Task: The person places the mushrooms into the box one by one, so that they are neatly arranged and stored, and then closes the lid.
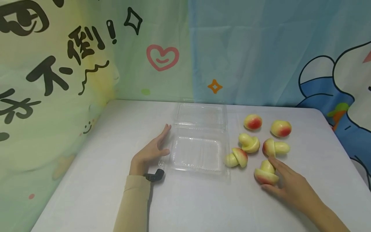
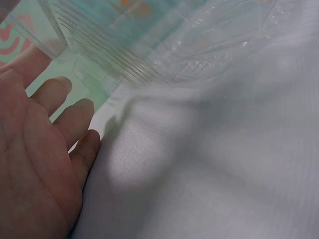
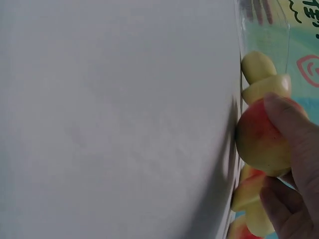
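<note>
The right hand (image 1: 295,187) pinches the nearest toy mushroom (image 1: 266,178), thumb on its red-and-yellow cap and fingers at the far side; this mushroom lies at the right of the bench (image 1: 182,206), cap toward the person and stem pointing away.

Just beyond it lie 3 more stemmed mushrooms: 1 with its stem to the right (image 1: 275,147), 1 with its stem to the upper left (image 1: 249,143), and 1 at the clear clamshell container's right edge (image 1: 236,158). Farther back, 2 rounded yellow-and-red pieces (image 1: 253,122) sit apart from each other.

The clear clamshell container (image 1: 197,153) lies open mid-bench, its lid (image 1: 200,116) folded back away from the person. The left hand (image 1: 152,149) is spread at its left side, fingers extended; whether the thumb touches the rim, I cannot tell. A printed cloth (image 1: 249,58) hangs behind.
</note>
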Demonstrator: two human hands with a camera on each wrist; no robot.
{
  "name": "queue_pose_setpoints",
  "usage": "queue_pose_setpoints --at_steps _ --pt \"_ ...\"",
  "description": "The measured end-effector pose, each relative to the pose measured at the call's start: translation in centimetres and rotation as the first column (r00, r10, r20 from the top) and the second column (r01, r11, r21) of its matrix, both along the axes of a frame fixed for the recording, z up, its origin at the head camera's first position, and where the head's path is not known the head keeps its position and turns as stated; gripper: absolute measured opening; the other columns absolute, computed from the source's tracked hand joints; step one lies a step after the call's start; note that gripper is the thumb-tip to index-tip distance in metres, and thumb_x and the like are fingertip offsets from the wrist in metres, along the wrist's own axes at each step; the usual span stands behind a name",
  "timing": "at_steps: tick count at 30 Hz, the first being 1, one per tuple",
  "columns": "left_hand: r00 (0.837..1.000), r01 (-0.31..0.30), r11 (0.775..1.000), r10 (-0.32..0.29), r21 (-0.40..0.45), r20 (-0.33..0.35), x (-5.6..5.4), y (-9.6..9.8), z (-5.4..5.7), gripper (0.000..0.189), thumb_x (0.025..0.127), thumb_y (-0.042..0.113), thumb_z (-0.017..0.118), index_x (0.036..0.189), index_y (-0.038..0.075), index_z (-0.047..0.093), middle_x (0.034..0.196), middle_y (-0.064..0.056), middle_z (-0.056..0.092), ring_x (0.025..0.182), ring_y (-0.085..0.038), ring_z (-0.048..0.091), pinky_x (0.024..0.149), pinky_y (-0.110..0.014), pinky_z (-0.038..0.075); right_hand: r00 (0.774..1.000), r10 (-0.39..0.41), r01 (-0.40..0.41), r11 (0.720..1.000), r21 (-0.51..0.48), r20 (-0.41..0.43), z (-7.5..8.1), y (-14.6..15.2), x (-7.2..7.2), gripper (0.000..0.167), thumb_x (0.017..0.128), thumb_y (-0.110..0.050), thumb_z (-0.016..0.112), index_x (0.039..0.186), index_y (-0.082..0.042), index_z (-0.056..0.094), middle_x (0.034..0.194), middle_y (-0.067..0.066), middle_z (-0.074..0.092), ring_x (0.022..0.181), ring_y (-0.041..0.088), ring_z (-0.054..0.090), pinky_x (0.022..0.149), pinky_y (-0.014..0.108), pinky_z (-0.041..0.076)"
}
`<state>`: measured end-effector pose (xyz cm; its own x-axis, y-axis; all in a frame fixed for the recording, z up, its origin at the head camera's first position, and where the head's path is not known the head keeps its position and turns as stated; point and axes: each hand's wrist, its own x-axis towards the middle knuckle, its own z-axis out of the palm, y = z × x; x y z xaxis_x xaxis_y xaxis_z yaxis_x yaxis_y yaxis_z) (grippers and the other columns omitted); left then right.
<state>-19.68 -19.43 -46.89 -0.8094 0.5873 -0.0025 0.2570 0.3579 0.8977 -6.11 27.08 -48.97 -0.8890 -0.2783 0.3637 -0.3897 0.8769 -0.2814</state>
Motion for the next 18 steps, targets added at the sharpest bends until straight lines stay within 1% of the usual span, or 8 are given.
queue_pose_setpoints --at_steps 2,3,6,7,9,12,15,18 --pt "1.0 -0.001 1.0 0.001 0.004 -0.013 -0.4 -0.2 -1.0 0.115 0.07 0.069 0.066 0.154 0.016 0.007 0.16 -0.009 -0.005 0.148 -0.024 -0.003 0.12 -0.048 0.003 0.999 -0.014 0.014 1.0 -0.007 0.043 0.3 0.1 -0.1 0.101 0.058 -0.039 0.088 0.145 -0.017 0.041 0.135 0.011 0.055 0.123 0.017 0.054 0.103 0.008 0.034" --pt "1.0 -0.002 1.0 0.002 0.001 -0.021 -0.6 -0.3 -1.4 0.114 0.07 0.069 0.066 0.154 0.019 0.007 0.16 -0.008 -0.005 0.148 -0.022 -0.003 0.12 -0.048 0.003 0.998 -0.014 0.015 1.0 -0.02 0.059 0.4 0.2 -0.2 0.101 0.058 -0.039 0.088 0.145 -0.018 0.041 0.134 0.01 0.055 0.122 0.016 0.054 0.101 0.001 0.028" --pt "0.999 -0.002 1.0 0.002 0.004 -0.036 -1.2 -0.8 -2.9 0.105 0.075 0.062 0.068 0.153 0.028 0.008 0.161 -0.006 -0.005 0.148 -0.017 -0.003 0.121 -0.046 0.003 0.992 -0.015 0.022 0.998 -0.053 0.123 0.8 0.3 -0.3 0.097 0.061 -0.041 0.087 0.143 -0.016 0.043 0.13 0.009 0.055 0.106 0.025 0.06 0.091 -0.004 0.03" --pt "0.999 -0.002 1.0 0.002 0.009 -0.038 -1.2 -0.8 -2.8 0.102 0.076 0.058 0.069 0.153 0.031 0.008 0.161 -0.004 -0.004 0.148 -0.015 -0.002 0.121 -0.045 0.003 0.989 -0.011 0.021 0.998 -0.066 0.148 1.0 0.3 -0.4 0.095 0.062 -0.041 0.086 0.143 -0.014 0.043 0.128 0.01 0.054 0.102 0.028 0.06 0.087 -0.001 0.037" --pt "0.999 -0.002 1.0 0.002 0.014 -0.035 -1.2 -0.8 -2.8 0.1 0.078 0.053 0.071 0.153 0.031 0.009 0.161 -0.004 -0.004 0.148 -0.015 -0.002 0.121 -0.045 0.003 0.98 -0.011 0.027 0.996 -0.081 0.197 1.3 0.4 -0.7 0.093 0.064 -0.043 0.085 0.142 -0.012 0.044 0.128 0.01 0.053 0.104 0.029 0.059 0.088 -0.001 0.037" --pt "1.0 -0.005 1.0 0.006 0.021 -0.031 -1.2 -0.9 -2.9 0.099 0.078 0.05 0.072 0.153 0.032 0.009 0.161 -0.004 -0.003 0.148 -0.015 -0.002 0.121 -0.045 0.003 0.956 -0.022 0.049 0.995 -0.086 0.292 1.8 0.6 -1.0 0.091 0.067 -0.048 0.081 0.142 -0.012 0.044 0.13 0.013 0.053 0.107 0.033 0.059 0.086 0.028 0.052" --pt "1.0 -0.009 1.0 0.01 0.019 -0.029 -1.2 -0.8 -3.0 0.1 0.077 0.05 0.073 0.153 0.031 0.009 0.161 -0.005 -0.002 0.149 -0.016 -0.001 0.121 -0.046 0.003 0.928 -0.022 0.059 0.994 -0.089 0.371 2.3 0.9 -1.3 0.092 0.068 -0.05 0.08 0.142 -0.01 0.043 0.132 0.021 0.053 0.103 0.036 0.063 0.083 0.05 0.05" --pt "1.0 -0.012 1.0 0.012 0.013 -0.025 -1.3 -0.8 -3.1 0.102 0.077 0.048 0.074 0.153 0.03 0.009 0.161 -0.003 -0.001 0.149 -0.017 -0.001 0.121 -0.046 0.004 0.904 -0.004 0.059 0.992 -0.115 0.428 2.6 1.1 -1.5 0.091 0.07 -0.047 0.079 0.142 -0.006 0.042 0.131 0.027 0.053 0.096 0.038 0.067 0.08 0.05 0.053"
